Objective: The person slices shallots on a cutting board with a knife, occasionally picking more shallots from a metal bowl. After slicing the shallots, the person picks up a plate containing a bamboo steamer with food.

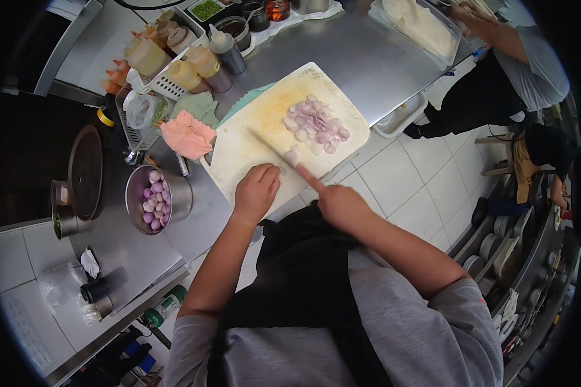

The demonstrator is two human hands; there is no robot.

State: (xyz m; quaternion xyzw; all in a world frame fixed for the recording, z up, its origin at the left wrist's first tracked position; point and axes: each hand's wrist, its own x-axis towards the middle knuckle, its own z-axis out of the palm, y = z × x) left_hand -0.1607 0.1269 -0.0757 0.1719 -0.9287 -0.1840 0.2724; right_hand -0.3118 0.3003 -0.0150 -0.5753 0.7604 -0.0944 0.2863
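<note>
Shallot slices (316, 126): one loose pile, pale purple, on the upper right part of the one white cutting board (252, 145), centre frame. A few stray slices lie below the pile, just beside the blade.

One knife (274, 149): your right hand (339, 203) is wrapped round its handle, index finger stretched forward along the spine, blade running up and left across the board.

Your left hand (256, 190): curled, fingers tucked together, knuckles up, resting on the lower edge of the board right beside the blade. You cannot tell what sits under it.

One steel bowl (177, 193), left of the board, holds peeled whole shallots (155, 197), more than a dozen showing.

Two cloths at the board's upper left corner: one pink cloth (187, 135), one green cloth (197, 103).

At least five squeeze bottles (206, 61) stand in the upper left.

One co-worker's hand (471, 16), upper right, is over one white tub (419, 26), well apart from yours.
</note>
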